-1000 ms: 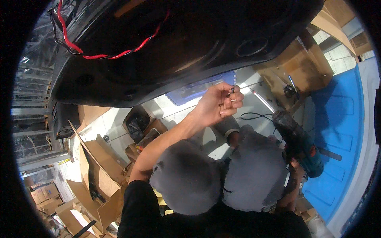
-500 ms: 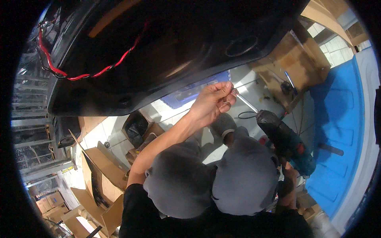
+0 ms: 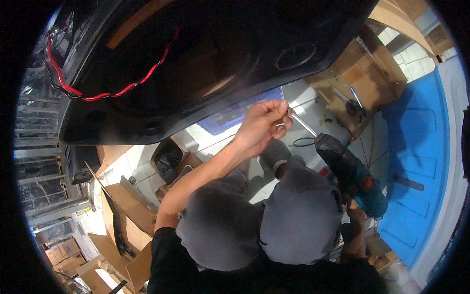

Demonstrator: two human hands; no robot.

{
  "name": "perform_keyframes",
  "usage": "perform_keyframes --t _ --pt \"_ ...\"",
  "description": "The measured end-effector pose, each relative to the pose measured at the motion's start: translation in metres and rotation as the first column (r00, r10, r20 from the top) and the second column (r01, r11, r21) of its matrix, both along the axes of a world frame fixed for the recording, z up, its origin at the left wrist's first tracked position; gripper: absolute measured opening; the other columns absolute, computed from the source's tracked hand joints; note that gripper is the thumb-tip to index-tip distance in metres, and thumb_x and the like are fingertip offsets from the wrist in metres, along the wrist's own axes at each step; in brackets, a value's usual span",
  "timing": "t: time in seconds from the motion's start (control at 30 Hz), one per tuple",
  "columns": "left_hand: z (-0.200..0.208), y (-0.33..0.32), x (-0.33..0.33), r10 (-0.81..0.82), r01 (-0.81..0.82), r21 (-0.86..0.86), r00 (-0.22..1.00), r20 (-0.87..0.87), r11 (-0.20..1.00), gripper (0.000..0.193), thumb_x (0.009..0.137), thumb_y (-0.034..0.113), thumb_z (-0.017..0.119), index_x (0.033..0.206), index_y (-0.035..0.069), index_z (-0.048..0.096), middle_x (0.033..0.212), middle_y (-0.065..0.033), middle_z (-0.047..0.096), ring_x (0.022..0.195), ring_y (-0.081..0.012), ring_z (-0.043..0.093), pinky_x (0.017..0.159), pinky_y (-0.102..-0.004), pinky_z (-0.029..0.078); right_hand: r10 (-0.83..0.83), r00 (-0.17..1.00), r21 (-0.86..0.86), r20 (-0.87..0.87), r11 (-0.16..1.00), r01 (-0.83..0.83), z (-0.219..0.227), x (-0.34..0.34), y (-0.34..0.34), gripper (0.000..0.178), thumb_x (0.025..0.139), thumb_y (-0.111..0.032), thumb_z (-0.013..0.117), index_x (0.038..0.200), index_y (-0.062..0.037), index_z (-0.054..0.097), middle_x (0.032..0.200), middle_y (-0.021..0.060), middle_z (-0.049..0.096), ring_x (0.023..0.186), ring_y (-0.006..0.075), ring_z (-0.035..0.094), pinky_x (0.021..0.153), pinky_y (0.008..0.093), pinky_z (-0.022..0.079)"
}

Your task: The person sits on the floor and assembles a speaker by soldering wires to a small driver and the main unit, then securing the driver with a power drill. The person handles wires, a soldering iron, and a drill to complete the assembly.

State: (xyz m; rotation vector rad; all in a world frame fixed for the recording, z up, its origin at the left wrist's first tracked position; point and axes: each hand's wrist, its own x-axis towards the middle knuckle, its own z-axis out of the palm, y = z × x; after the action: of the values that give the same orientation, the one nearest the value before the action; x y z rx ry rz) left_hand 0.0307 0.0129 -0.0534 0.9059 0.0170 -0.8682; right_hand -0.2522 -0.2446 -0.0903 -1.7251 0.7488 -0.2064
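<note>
My left hand (image 3: 259,125) is raised in front of me, its thumb and fingertips pinched together. The small thing between them, right at the tip of a long silver bit (image 3: 304,123), is too small to make out. The bit belongs to a black and teal power drill (image 3: 352,171), which points up and to the left. My right hand (image 3: 357,211) grips this drill from below, with most of its fingers hidden behind the drill body. Beyond my left hand stands a large black speaker cabinet (image 3: 196,110) with round openings. A twisted red and black wire (image 3: 129,88) hangs across it.
A blue plastic panel (image 3: 416,132) curves along the right. An open cardboard box (image 3: 372,81) with a blue pen (image 3: 359,98) lies at the far right. Under the cabinet's edge shows a blue-violet case (image 3: 213,126). More cardboard boxes (image 3: 127,215) stand at the left.
The drill has shifted very slightly left and the view a little with it. My left hand keeps its pinch at the bit tip. The cabinet's front appears brighter.
</note>
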Motion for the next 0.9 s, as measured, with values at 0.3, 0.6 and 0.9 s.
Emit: perform_keyframes --t 0.3,0.6,0.9 --pt "0.043 -0.01 0.015 -0.033 0.034 -0.025 0.999 0.033 0.999 0.027 0.1 0.032 0.059 0.096 0.006 0.064 0.085 -0.0023 0.063 0.069 -0.0068 0.054 0.056 -0.0211 0.041 0.012 0.905 0.133 -0.426 0.99 0.049 0.037 0.015 0.022 0.053 0.082 -0.032 0.073 0.126 -0.004 0.061 0.117 0.014 0.067 0.105 0.0283 0.065 0.093 0.039 0.05" --pt "0.081 -0.01 0.023 0.166 -0.183 -0.194 0.981 -0.1 0.964 0.024 0.099 0.029 0.06 0.104 0.005 0.064 0.103 -0.0041 0.066 0.074 -0.0058 0.057 0.065 -0.0182 0.053 0.574 0.808 -0.642 0.132 0.671 -0.371 0.046 0.067 0.049 0.041 0.087 -0.013 0.063 0.125 0.0049 0.058 0.111 0.0187 0.07 0.089 0.0287 0.07 0.075 0.0365 0.057" --pt "0.075 -0.01 0.026 0.208 -0.256 -0.25 0.957 -0.2 0.934 0.023 0.099 0.018 0.06 0.11 -0.002 0.065 0.102 -0.0081 0.067 0.073 -0.0083 0.061 0.063 -0.0198 0.057 0.589 0.702 -0.712 0.401 0.683 -0.166 0.063 0.106 0.077 0.054 0.085 -0.017 0.073 0.128 0.0086 0.052 0.112 0.0224 0.069 0.092 0.0334 0.07 0.078 0.0419 0.057"
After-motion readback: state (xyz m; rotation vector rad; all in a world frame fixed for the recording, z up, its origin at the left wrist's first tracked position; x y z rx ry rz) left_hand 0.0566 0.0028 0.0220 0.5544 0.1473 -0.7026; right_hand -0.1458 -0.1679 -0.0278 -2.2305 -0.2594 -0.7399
